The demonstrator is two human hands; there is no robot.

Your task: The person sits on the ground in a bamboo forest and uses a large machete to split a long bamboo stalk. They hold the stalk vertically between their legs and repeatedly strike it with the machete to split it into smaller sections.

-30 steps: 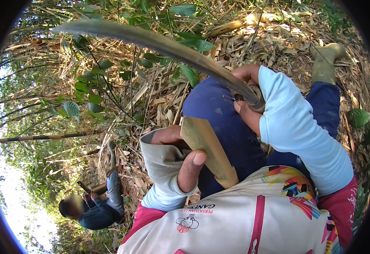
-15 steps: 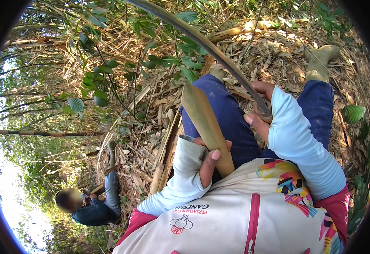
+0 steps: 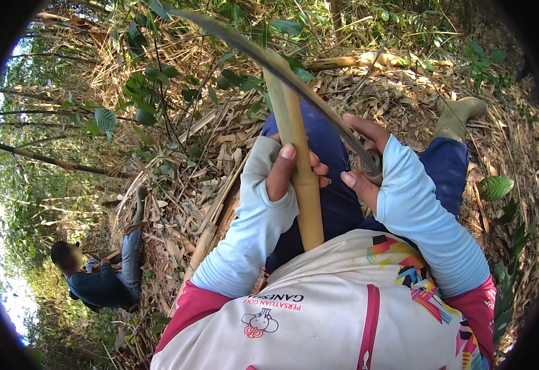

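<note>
A length of yellowish-green bamboo (image 3: 309, 206) lies over my lap, its near end against my shirt front. My left hand (image 3: 287, 171) is closed round its middle, thumb on top and fingertips showing on the right side. Closed on the handle of a long, curved machete (image 3: 328, 111) is my right hand (image 3: 368, 148), near my right thigh. The dark blade reaches up and left and crosses in front of the bamboo's far part. Whether blade and bamboo touch there, I cannot tell. Part of the machete's handle is hidden in my fingers.
My blue trousers (image 3: 445, 169) and a muddy boot (image 3: 459, 117) stretch over dry leaf litter (image 3: 399, 114). Split bamboo (image 3: 205, 240) lies at my left. Leafy stems (image 3: 152, 92) grow ahead on the left. Another person (image 3: 100, 280) sits farther off at the left.
My left hand and the bamboo have moved forward, and the bamboo points more directly away from me. The machete has shifted slightly left, its blade now crossing the bamboo in view.
</note>
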